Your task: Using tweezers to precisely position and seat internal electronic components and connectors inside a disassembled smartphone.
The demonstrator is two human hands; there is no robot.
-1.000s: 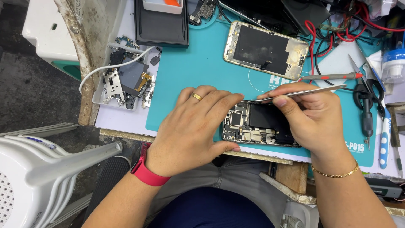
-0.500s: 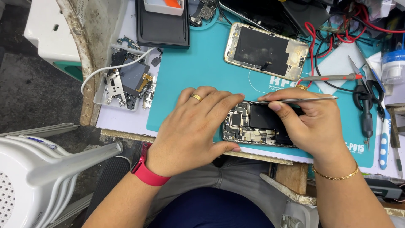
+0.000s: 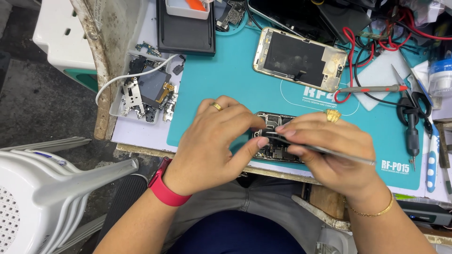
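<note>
Bare forearms here: left hand (image 3: 212,141) with a gold ring and red wristband, right hand (image 3: 336,155) with a gold ring and thin bracelet.

- Bright, even overhead light falls across the teal rubber work mat (image 3: 226,94), leaving only soft, short shadows beneath the left hand (image 3: 214,141) and right hand (image 3: 329,150).
- A faint sheen shows on the dark glass of the gold-framed phone (image 3: 299,59).
- The grey floor (image 3: 28,103) at left sits dimmer.
- The thin metal tweezers (image 3: 325,150) appear slightly motion-blurred; edges bend mildly, wide-angle style.
</note>
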